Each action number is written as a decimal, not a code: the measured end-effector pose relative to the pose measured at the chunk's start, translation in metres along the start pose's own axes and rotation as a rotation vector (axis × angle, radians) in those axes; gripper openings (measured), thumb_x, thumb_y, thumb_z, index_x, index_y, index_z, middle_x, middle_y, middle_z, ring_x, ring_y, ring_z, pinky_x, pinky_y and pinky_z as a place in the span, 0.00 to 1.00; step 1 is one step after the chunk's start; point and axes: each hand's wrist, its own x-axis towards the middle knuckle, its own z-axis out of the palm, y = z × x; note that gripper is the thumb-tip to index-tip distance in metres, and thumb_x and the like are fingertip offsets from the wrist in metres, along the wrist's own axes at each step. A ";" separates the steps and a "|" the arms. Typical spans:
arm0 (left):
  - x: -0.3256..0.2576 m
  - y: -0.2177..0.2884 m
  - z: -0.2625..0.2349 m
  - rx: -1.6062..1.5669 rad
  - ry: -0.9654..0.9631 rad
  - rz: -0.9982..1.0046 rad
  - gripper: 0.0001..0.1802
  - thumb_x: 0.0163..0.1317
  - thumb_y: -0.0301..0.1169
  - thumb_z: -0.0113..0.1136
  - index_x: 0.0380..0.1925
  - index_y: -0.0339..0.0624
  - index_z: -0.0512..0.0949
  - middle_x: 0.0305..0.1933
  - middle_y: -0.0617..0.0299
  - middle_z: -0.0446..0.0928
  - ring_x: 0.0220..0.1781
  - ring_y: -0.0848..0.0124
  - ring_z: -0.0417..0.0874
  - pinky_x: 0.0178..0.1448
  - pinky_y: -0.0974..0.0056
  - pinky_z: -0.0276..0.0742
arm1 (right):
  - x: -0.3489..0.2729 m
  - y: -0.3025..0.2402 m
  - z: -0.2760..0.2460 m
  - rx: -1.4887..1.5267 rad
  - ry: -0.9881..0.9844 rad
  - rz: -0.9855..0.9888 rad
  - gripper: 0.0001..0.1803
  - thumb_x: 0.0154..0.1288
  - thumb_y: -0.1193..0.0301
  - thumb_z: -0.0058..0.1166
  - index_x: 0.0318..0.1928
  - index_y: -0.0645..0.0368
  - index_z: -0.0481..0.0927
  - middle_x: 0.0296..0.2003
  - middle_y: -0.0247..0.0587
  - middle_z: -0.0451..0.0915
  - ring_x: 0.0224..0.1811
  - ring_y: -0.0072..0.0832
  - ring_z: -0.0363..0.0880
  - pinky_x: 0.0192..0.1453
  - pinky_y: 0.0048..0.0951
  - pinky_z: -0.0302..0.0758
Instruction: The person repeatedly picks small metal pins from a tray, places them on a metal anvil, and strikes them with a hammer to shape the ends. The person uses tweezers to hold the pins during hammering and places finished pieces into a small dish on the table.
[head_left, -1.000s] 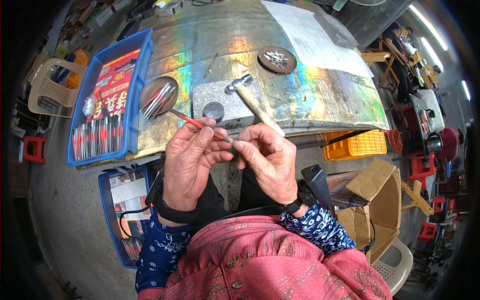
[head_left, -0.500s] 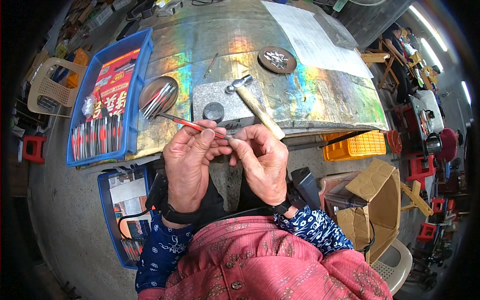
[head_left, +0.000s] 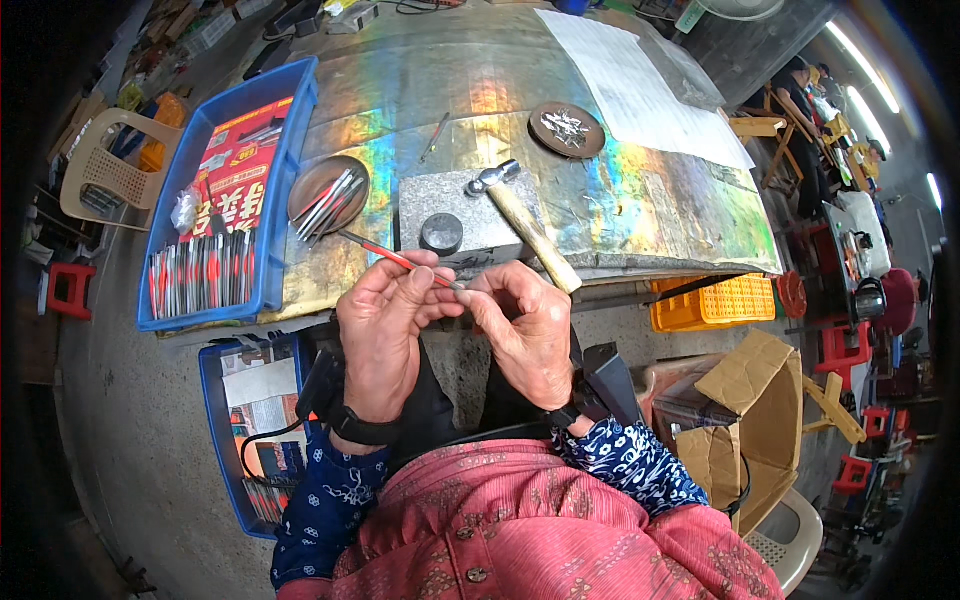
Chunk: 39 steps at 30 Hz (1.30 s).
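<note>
Between my two hands is a slim red-and-dark pen-like tool (head_left: pixel 392 257), slanting down to the right. My left hand (head_left: pixel 383 345) pinches it along its red part, thumb against fingers. At its lower right end my right hand (head_left: pixel 527 335) pinches the tip, which the fingers mostly hide. Just beyond the hands is a grey stone block (head_left: pixel 420 193) bearing a black round piece (head_left: pixel 441 233). A hammer (head_left: pixel 535 235) lies across the block, its wooden handle toward me. Several similar slim tools (head_left: pixel 328 208) rest in a brown dish (head_left: pixel 300 183) left of the block.
A second brown dish (head_left: pixel 543 143) holds small silvery pieces. At left, a blue tray (head_left: pixel 291 170) carries a row of slim tools (head_left: pixel 205 273). One thin tool (head_left: pixel 434 138) lies on the table. Below stand a blue crate (head_left: pixel 219 440), a yellow crate (head_left: pixel 705 313) and an open cardboard box (head_left: pixel 770 430).
The view has shifted slightly, so the table things sit a little farther right. Both hands keep their pinch on the slim tool, with the right fingers moved slightly at its tip.
</note>
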 end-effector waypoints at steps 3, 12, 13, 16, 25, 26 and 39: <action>0.006 0.002 -0.002 0.006 -0.019 -0.002 0.10 0.70 0.26 0.53 0.48 0.32 0.74 0.40 0.52 0.81 0.37 0.67 0.85 0.43 0.64 0.86 | 0.006 -0.001 -0.001 -0.075 -0.031 -0.069 0.06 0.57 0.79 0.62 0.33 0.64 0.77 0.26 0.44 0.76 0.24 0.34 0.77 0.29 0.30 0.73; 0.041 0.016 -0.011 0.276 -0.024 0.183 0.08 0.69 0.24 0.54 0.45 0.32 0.75 0.36 0.55 0.81 0.35 0.72 0.83 0.39 0.69 0.84 | 0.025 0.002 -0.035 -0.640 0.047 -0.449 0.10 0.54 0.76 0.64 0.36 0.60 0.78 0.29 0.43 0.76 0.31 0.40 0.77 0.35 0.36 0.73; 0.045 0.017 -0.011 0.316 -0.016 0.203 0.08 0.68 0.23 0.55 0.44 0.31 0.75 0.35 0.56 0.81 0.34 0.73 0.83 0.38 0.70 0.83 | 0.026 0.002 -0.040 -0.691 0.045 -0.434 0.10 0.52 0.79 0.65 0.36 0.61 0.79 0.32 0.45 0.77 0.35 0.42 0.78 0.38 0.36 0.74; 0.052 0.014 -0.008 0.403 -0.027 0.264 0.06 0.67 0.21 0.55 0.42 0.31 0.76 0.34 0.57 0.81 0.32 0.76 0.82 0.36 0.72 0.82 | 0.029 0.008 -0.049 -0.841 0.020 -0.394 0.14 0.53 0.77 0.65 0.42 0.61 0.79 0.38 0.47 0.76 0.40 0.44 0.77 0.42 0.38 0.75; 0.056 0.007 -0.004 0.520 -0.016 0.340 0.05 0.65 0.20 0.57 0.40 0.32 0.78 0.32 0.62 0.81 0.32 0.79 0.81 0.34 0.76 0.79 | 0.025 0.026 -0.056 -0.840 -0.067 -0.186 0.25 0.55 0.75 0.62 0.55 0.59 0.73 0.38 0.49 0.71 0.39 0.48 0.76 0.40 0.43 0.75; 0.056 0.007 -0.003 0.523 -0.015 0.342 0.05 0.65 0.20 0.58 0.40 0.32 0.78 0.32 0.62 0.81 0.32 0.79 0.81 0.34 0.76 0.79 | 0.025 0.027 -0.056 -0.834 -0.066 -0.186 0.25 0.56 0.75 0.62 0.55 0.59 0.73 0.38 0.50 0.71 0.39 0.48 0.76 0.40 0.43 0.75; 0.053 0.005 -0.001 0.638 0.020 0.402 0.05 0.64 0.20 0.59 0.39 0.32 0.79 0.32 0.63 0.81 0.32 0.80 0.81 0.34 0.76 0.78 | 0.027 0.028 -0.054 -0.818 -0.088 -0.192 0.26 0.55 0.77 0.60 0.56 0.60 0.71 0.37 0.51 0.72 0.38 0.49 0.77 0.40 0.44 0.75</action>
